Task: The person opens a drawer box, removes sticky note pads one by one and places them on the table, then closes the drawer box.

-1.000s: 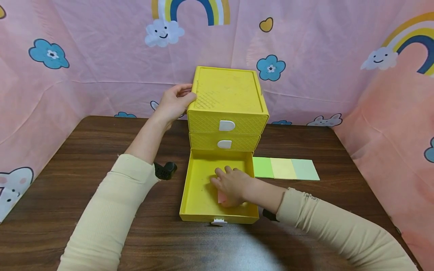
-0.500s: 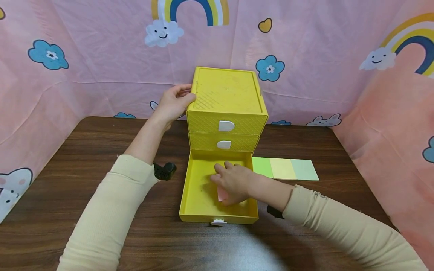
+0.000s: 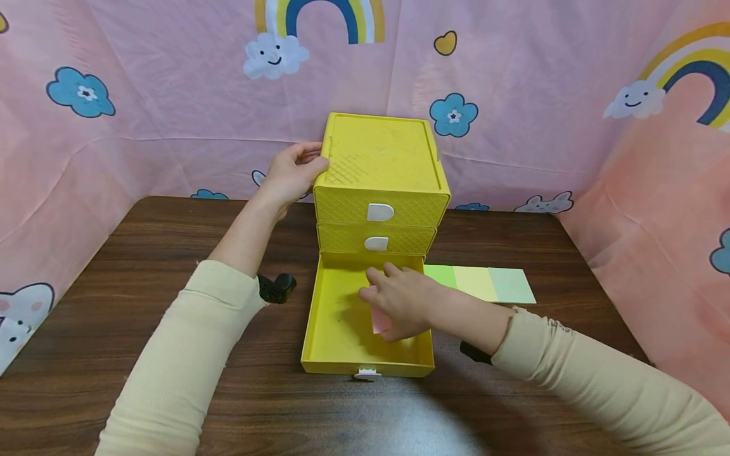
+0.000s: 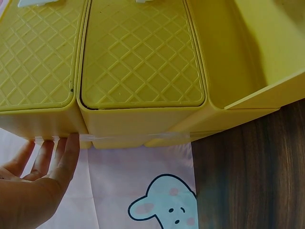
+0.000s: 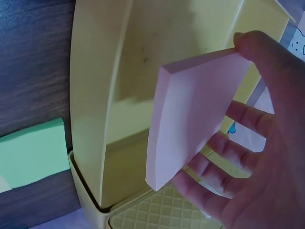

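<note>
A yellow cabinet [image 3: 388,152] with three stacked drawers stands on the table, its bottom drawer [image 3: 339,335] pulled far out. Over that drawer my right hand [image 3: 407,303] grips a pink sticky-note pad [image 5: 195,114] by its edges, between thumb and fingers. The right wrist view shows the pad tilted and raised off the drawer floor. Higher up, my left hand [image 3: 291,176] rests on the cabinet's left side, thumb near the top edge. Its fingers [image 4: 44,160] look fairly straight against the side wall in the left wrist view.
Right of the drawer, a row of green, yellow and pale blue sticky-note pads [image 3: 476,283] lies on the dark wooden table [image 3: 217,380]. The upper two drawers are closed, with white handles [image 3: 380,212]. A pink patterned cloth [image 3: 199,95] hangs behind and beside the table.
My right hand has risen a little and moved slightly up and right in the head view, carrying the pink pad with it. The left hand has stayed on the cabinet.
</note>
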Demonstrator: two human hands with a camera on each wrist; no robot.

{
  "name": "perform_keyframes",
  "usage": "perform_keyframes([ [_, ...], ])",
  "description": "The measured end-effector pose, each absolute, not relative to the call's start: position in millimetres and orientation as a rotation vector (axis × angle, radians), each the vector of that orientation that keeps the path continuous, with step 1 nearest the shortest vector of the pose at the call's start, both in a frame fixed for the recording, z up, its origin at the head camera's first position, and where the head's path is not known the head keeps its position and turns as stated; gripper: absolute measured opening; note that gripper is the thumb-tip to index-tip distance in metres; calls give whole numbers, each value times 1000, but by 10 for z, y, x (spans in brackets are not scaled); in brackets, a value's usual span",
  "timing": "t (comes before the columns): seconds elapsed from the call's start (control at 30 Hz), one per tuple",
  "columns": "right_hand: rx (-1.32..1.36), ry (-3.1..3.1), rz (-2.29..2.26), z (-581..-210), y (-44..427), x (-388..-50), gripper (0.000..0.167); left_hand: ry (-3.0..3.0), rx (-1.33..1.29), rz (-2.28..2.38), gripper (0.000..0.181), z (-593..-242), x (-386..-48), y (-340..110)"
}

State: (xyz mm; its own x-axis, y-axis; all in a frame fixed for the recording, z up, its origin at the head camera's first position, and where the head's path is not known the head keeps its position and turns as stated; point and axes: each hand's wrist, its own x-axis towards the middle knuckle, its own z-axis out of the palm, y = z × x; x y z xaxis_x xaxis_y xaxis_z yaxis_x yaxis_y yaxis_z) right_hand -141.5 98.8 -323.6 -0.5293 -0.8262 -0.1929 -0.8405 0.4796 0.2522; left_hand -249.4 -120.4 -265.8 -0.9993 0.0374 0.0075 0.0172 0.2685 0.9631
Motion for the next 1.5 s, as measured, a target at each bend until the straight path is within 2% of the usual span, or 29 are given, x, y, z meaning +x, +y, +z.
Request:
perform_keyframes([
  [1.0, -1479, 2761, 386, -3128, 1405, -1488, 54, 2493, 57, 1884, 50, -2654, -2497, -1207],
  [1.5, -1286, 2865, 369, -3167, 1692, -1558, 54, 2468, 44, 1906, 50, -2646, -2494, -1197],
])
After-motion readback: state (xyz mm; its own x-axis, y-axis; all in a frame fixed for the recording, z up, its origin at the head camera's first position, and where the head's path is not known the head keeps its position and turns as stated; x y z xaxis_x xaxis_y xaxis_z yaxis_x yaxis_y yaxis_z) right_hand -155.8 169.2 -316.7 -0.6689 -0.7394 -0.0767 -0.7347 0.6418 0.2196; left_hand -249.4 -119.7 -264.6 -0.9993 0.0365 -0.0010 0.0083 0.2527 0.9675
